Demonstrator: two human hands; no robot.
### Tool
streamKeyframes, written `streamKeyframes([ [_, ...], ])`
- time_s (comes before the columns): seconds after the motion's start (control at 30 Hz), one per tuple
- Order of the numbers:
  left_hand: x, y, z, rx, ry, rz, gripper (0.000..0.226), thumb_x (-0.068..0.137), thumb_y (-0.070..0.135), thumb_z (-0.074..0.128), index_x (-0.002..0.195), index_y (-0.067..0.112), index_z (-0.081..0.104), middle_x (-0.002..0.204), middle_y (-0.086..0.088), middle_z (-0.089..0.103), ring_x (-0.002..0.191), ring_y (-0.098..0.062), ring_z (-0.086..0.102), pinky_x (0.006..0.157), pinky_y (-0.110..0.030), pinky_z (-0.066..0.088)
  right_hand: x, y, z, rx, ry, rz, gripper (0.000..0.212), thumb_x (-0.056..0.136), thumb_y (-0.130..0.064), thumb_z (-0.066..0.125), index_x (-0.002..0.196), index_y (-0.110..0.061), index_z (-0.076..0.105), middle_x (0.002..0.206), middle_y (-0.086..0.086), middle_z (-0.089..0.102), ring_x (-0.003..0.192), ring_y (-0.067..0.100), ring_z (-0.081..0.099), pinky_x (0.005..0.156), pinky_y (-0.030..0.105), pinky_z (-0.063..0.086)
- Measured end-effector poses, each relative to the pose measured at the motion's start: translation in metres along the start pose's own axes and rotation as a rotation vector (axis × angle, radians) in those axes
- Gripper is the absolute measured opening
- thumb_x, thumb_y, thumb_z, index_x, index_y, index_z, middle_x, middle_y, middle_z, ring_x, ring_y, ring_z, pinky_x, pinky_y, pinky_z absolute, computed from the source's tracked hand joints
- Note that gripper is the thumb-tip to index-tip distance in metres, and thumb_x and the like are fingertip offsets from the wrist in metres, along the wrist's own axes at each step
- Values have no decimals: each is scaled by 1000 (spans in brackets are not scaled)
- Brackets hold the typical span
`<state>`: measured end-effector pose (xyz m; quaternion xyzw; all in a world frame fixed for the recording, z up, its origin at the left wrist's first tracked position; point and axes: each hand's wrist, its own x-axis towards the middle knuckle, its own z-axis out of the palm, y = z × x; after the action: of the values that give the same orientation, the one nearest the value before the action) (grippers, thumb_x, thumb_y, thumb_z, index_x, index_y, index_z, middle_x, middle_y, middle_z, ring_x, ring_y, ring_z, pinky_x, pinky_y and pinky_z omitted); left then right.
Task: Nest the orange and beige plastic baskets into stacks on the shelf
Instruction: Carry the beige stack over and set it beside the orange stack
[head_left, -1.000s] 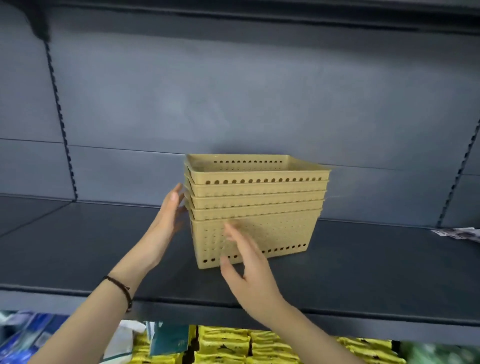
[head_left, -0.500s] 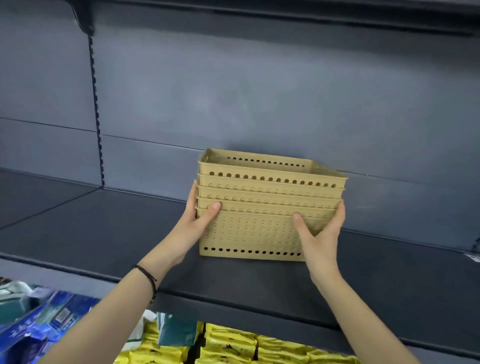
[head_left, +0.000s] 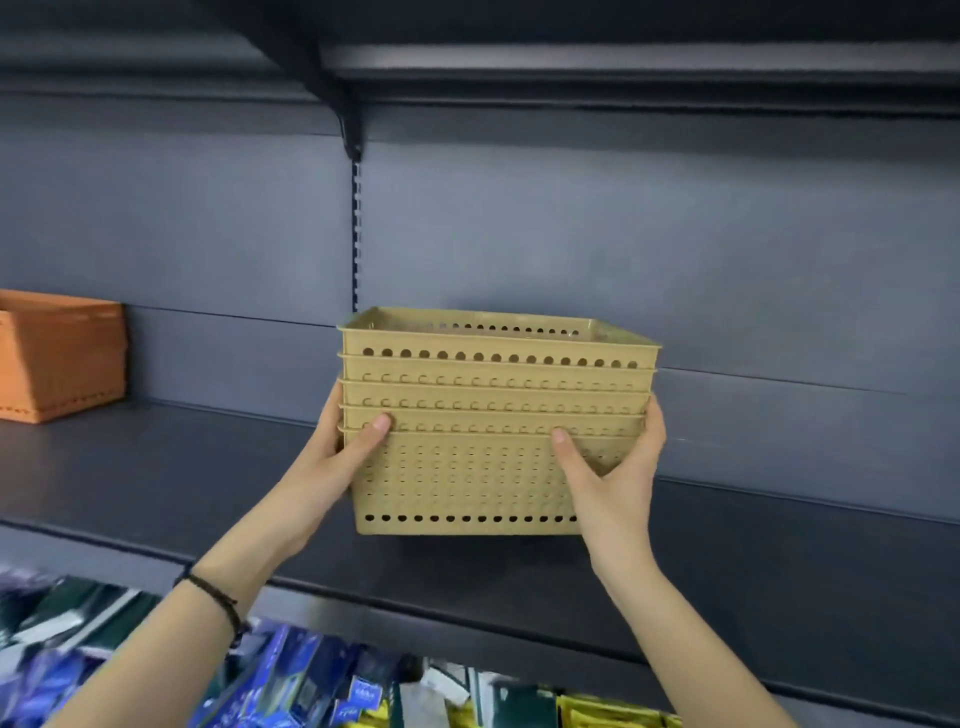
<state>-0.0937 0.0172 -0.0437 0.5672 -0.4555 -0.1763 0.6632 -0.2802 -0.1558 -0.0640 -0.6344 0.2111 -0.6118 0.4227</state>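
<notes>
A stack of several nested beige perforated baskets (head_left: 467, 467) is in the middle of the dark grey shelf (head_left: 182, 478). My left hand (head_left: 337, 462) grips its left side with the thumb on the front wall. My right hand (head_left: 613, 467) grips the right side, thumb also on the front. I cannot tell whether the stack's base touches the shelf. An orange basket stack (head_left: 57, 358) stands on the same shelf at the far left, cut off by the frame edge.
A slotted upright with a bracket (head_left: 355, 218) runs up the back panel just behind the beige stack. An upper shelf (head_left: 623, 73) hangs overhead. Blue and yellow packaged goods (head_left: 311, 686) fill the shelf below.
My right hand went from the front of the beige stack to its right side, so both hands now grip it. The view has swung left and the orange stack has come into view.
</notes>
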Motion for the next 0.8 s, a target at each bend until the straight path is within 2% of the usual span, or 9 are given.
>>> streamKeyframes([
  [0.1, -9, 0, -76, 25, 34, 32, 73, 76, 61, 63, 140, 51, 30, 131, 20, 59, 118, -3, 58, 103, -49, 43, -19, -9, 67, 49, -54, 4, 92, 67, -37, 82, 138, -44, 25, 142, -13, 41, 133, 5, 40, 112, 44, 37],
  [0.2, -16, 0, -136, 47, 90, 46, 71, 79, 58, 62, 141, 50, 30, 131, 20, 59, 120, -4, 57, 104, -50, 42, -33, -15, 123, 74, -113, 22, 89, 65, -35, 85, 130, -47, 25, 140, -9, 41, 129, 6, 44, 110, 44, 39],
  [0.3, -15, -1, -182, 69, 118, 59, 77, 73, 62, 65, 141, 47, 33, 130, 20, 60, 118, -2, 57, 103, -49, 43, -42, -18, 171, 89, -140, 29, 89, 65, -31, 86, 128, -45, 25, 140, -7, 41, 128, 7, 45, 110, 43, 39],
  [0.4, -9, -6, -216, 73, 154, 54, 62, 81, 48, 58, 139, 47, 35, 126, 22, 61, 115, 1, 58, 104, -49, 42, -48, -17, 209, 106, -158, 35, 87, 66, -27, 86, 125, -45, 24, 138, -5, 42, 126, 7, 46, 109, 39, 40],
  [0.47, -7, -12, -237, 66, 169, 46, 63, 82, 45, 57, 140, 46, 34, 127, 23, 61, 116, 2, 57, 105, -50, 40, -52, -16, 230, 117, -165, 44, 87, 68, -21, 86, 125, -41, 24, 137, -5, 41, 125, 6, 46, 108, 36, 40],
  [0.6, -2, -28, -275, 60, 156, 17, 86, 64, 68, 70, 140, 49, 34, 130, 21, 60, 118, 0, 57, 105, -49, 40, -60, -7, 266, 123, -185, 68, 83, 66, -21, 87, 120, -39, 26, 137, -4, 37, 124, 4, 45, 104, 34, 42],
  [0.7, 5, -45, -303, 26, 151, -11, 93, 59, 70, 73, 140, 50, 33, 132, 19, 59, 119, -3, 58, 102, -48, 43, -68, 2, 293, 100, -192, 96, 82, 67, -19, 86, 119, -37, 26, 138, -4, 34, 122, 3, 43, 103, 30, 40],
  [0.8, 14, -63, -330, 8, 138, -49, 94, 57, 72, 72, 140, 52, 33, 130, 19, 60, 117, -4, 59, 96, -45, 48, -77, 12, 320, 59, -177, 124, 83, 65, -23, 87, 117, -39, 25, 137, -3, 31, 125, 11, 42, 105, 34, 38],
])
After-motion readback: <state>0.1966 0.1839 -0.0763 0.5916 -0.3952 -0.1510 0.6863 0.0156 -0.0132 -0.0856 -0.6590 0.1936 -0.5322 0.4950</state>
